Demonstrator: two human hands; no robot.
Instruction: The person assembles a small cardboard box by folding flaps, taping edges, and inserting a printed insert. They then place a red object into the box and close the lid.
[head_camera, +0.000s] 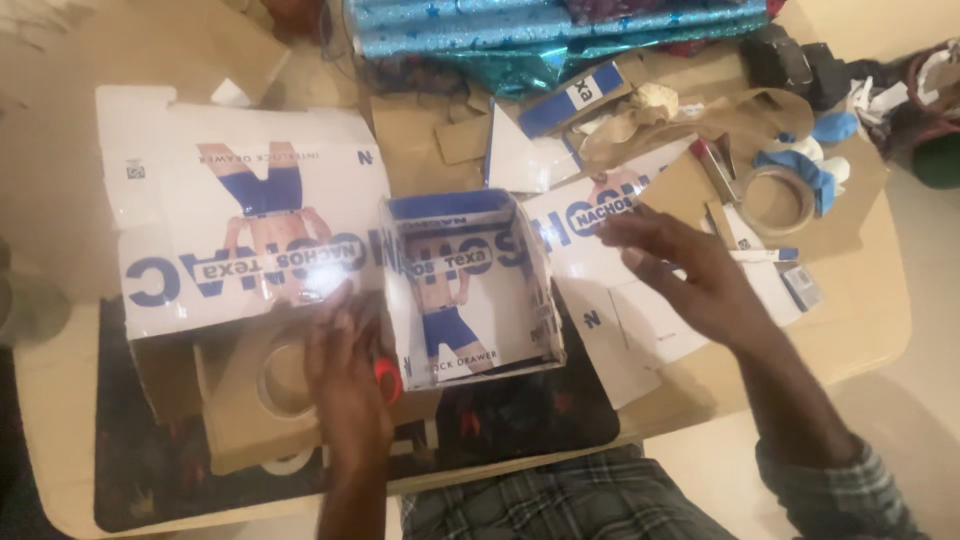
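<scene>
A small open box (470, 285) of white and blue printed card stands in the middle of the table. My left hand (345, 370) rests just left of it on brown cardboard, over something red (387, 378) that shows at the fingers; I cannot tell if it grips it. My right hand (680, 270) hovers to the right of the box, fingers spread, holding nothing, above flat printed card pieces (610, 310).
A large flattened printed box (240, 215) lies at left. Brown cardboard with a round hole (265, 390) sits on a dark mat (520, 420). A tape roll (778, 200), blue shiny wrapping paper (540, 35) and scraps crowd the far side.
</scene>
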